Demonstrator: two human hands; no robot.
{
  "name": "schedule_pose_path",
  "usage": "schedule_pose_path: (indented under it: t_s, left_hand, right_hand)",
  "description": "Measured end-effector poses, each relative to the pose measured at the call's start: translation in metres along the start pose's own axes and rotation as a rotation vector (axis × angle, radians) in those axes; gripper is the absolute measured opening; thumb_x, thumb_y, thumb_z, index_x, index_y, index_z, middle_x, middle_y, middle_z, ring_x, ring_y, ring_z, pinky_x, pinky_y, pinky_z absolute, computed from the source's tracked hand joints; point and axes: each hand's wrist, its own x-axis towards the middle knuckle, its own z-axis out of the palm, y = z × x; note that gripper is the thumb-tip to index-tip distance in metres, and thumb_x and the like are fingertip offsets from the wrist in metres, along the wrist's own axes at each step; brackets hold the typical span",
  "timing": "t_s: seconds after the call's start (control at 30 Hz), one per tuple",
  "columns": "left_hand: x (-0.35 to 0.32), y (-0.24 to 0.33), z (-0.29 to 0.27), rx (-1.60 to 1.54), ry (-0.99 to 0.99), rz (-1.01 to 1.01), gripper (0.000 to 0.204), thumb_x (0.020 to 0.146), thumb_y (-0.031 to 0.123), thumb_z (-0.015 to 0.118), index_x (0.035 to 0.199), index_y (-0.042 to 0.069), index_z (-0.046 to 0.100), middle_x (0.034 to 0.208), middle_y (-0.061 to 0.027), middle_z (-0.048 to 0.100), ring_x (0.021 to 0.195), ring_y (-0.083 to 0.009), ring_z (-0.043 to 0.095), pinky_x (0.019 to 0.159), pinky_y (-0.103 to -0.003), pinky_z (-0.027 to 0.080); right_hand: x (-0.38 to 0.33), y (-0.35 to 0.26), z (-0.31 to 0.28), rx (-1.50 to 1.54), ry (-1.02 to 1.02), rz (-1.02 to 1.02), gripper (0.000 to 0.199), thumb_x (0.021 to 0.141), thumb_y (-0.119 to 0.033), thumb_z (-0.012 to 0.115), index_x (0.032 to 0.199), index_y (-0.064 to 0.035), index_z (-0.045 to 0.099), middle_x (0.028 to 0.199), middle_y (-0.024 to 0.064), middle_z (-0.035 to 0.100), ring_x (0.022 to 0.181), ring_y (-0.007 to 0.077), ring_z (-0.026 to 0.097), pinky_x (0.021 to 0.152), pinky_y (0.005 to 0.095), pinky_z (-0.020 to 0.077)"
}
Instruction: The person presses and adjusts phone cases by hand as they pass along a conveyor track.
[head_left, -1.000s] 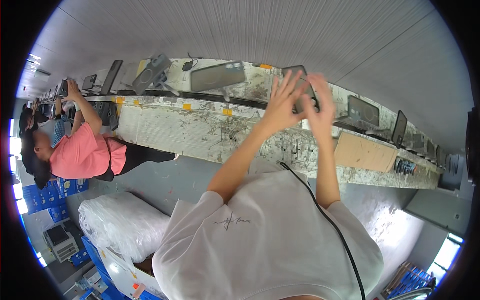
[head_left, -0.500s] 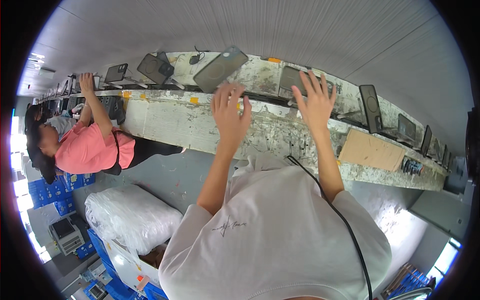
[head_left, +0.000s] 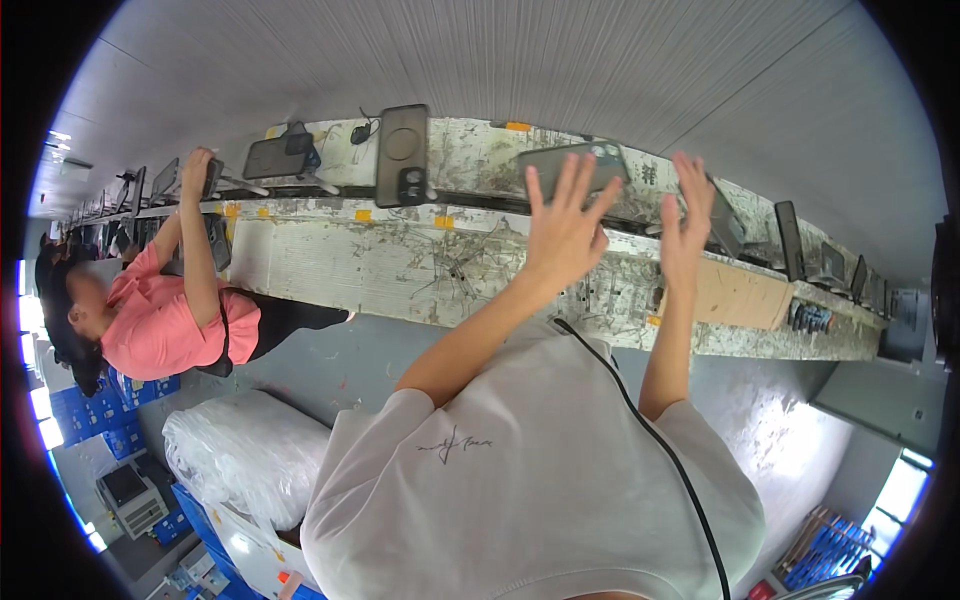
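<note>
My left hand [head_left: 567, 232] is raised over the work line, its fingers spread and nothing in them. Behind its fingertips, a dark translucent phone case [head_left: 550, 164] lies nearly lengthwise along the line; whether the fingers touch it is unclear. My right hand [head_left: 686, 230] reaches up beside another dark phone case [head_left: 727, 218], thumb and fingers apart, no grip visible. To the left, a phone case [head_left: 402, 172] with a ring mark and camera cutout is turned nearly upright.
More phone cases, such as this dark one [head_left: 275, 158], line the long paint-stained ledge [head_left: 360, 245]. A tan board [head_left: 745, 292] lies on the right. At left, a person in a pink top [head_left: 165, 325] reaches to the line. A plastic-wrapped bundle [head_left: 245, 455] stands behind.
Both my hands have moved right along the line, the left now at the middle case where the right was. The case formerly tilted near my left hand now stands nearly upright.
</note>
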Motion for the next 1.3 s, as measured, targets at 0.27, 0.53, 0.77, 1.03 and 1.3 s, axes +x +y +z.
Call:
schedule_pose_path:
  t_s: [0.27, 0.53, 0.77, 1.03, 1.3]
  left_hand:
    - [-0.107, 0.003, -0.015, -0.495, -0.302, 0.182, 0.041, 0.096, 0.016, 0.076, 0.136, 0.012, 0.078, 0.167, -0.0209, 0.055, 0.158, -0.0402, 0.048, 0.132, -0.062, 0.034]
    - [-0.093, -0.091, -0.067, -0.228, 0.384, -0.264, 0.027, 0.094, 0.000, 0.078, 0.119, 0.009, 0.081, 0.136, -0.0116, 0.079, 0.137, -0.0346, 0.068, 0.115, -0.047, 0.049]
    - [0.003, -0.100, -0.020, 0.154, 0.329, -0.255, 0.046, 0.105, 0.048, 0.073, 0.142, 0.022, 0.078, 0.162, -0.0238, 0.057, 0.157, -0.0543, 0.043, 0.129, -0.071, 0.028]
    - [0.010, -0.017, 0.019, -0.049, 0.118, -0.073, 0.060, 0.108, 0.051, 0.067, 0.162, 0.025, 0.064, 0.177, -0.0238, 0.042, 0.167, -0.0554, 0.025, 0.133, -0.076, 0.014]
    - [-0.106, -0.018, 0.025, -0.496, -0.093, -0.018, 0.053, 0.103, 0.025, 0.075, 0.155, 0.014, 0.067, 0.173, -0.0232, 0.047, 0.163, -0.0484, 0.036, 0.133, -0.061, 0.028]
  right_hand:
    - [0.034, -0.079, 0.126, 0.102, -0.440, -0.400, 0.056, 0.099, -0.045, 0.083, 0.150, -0.0237, 0.074, 0.171, 0.0070, 0.056, 0.167, 0.0394, 0.038, 0.137, 0.0640, 0.0267]
    - [0.008, 0.006, 0.088, -0.072, -0.338, -0.251, 0.063, 0.094, -0.057, 0.084, 0.150, -0.0295, 0.076, 0.174, 0.0084, 0.052, 0.167, 0.0412, 0.034, 0.137, 0.0669, 0.0197]
    - [-0.016, 0.039, 0.020, -0.205, -0.268, -0.112, 0.063, 0.093, -0.048, 0.086, 0.151, -0.0265, 0.075, 0.174, 0.0079, 0.052, 0.169, 0.0399, 0.031, 0.138, 0.0663, 0.0148]
    - [0.009, -0.044, 0.029, 0.187, -0.146, -0.105, 0.048, 0.095, -0.014, 0.080, 0.143, -0.0088, 0.076, 0.157, 0.0134, 0.066, 0.158, 0.0435, 0.049, 0.130, 0.0595, 0.0366]
    - [0.023, -0.114, 0.170, 0.128, -0.367, -0.375, 0.051, 0.103, -0.033, 0.077, 0.151, -0.0154, 0.070, 0.165, 0.0105, 0.060, 0.160, 0.0372, 0.047, 0.130, 0.0604, 0.0371]
